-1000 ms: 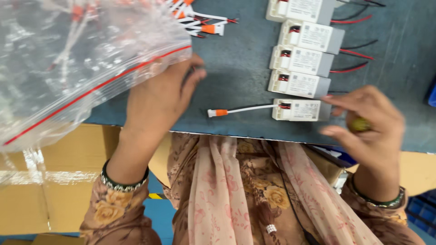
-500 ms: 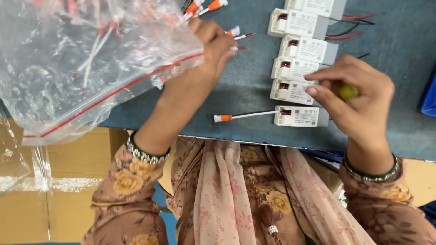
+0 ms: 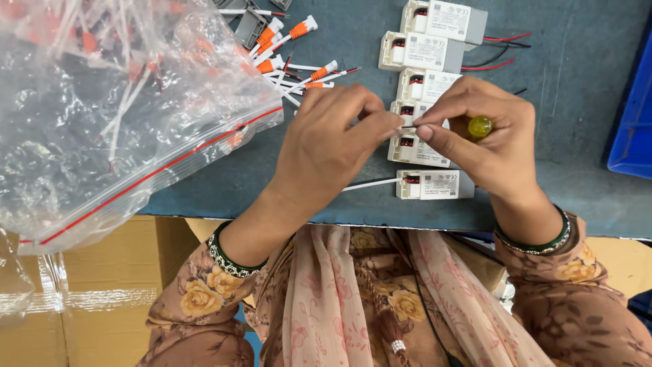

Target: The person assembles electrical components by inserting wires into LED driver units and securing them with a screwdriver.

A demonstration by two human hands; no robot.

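Observation:
My left hand pinches a thin white wire lead between thumb and fingers and holds its end against a small white driver box in the row on the dark table. My right hand presses fingertips to the same spot and keeps a yellow-green handled screwdriver tucked in its palm. The nearest white box has a white lead plugged into it, running left under my left hand. A pile of loose white leads with orange ends lies just beyond my left hand.
A clear zip bag with a red seal, holding more leads, covers the table's left part. More white boxes with red and black wires sit at the back. A blue bin stands at the right edge. Cardboard boxes lie below the table edge.
My left hand took a lead from the pile and brought it right to a box in the row. My right hand moved up from the nearest box to meet it.

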